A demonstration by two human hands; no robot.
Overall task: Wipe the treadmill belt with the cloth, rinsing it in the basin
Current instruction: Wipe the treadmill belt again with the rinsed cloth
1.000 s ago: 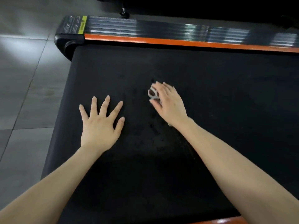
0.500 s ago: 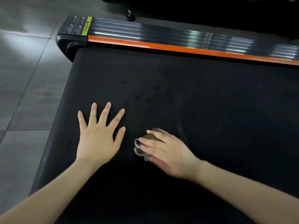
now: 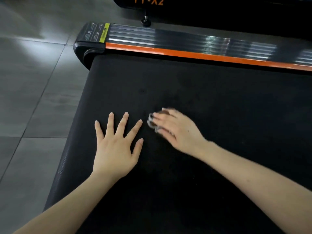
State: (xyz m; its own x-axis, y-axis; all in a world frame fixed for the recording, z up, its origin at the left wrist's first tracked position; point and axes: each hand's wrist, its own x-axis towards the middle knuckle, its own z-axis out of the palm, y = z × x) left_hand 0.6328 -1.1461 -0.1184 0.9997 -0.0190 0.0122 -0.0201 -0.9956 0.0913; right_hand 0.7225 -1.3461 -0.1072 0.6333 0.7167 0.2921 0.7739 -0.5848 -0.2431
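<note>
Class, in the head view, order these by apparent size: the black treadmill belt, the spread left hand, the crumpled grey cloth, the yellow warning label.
1. black treadmill belt
2. spread left hand
3. crumpled grey cloth and yellow warning label: alike; cloth partly hidden under the blurred right hand.

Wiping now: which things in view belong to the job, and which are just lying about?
Job: treadmill belt; cloth, held by the right hand; left hand, flat on the belt. Basin not in view.
Lying about: orange side rail; warning label; tiled floor; second machine behind.
</note>
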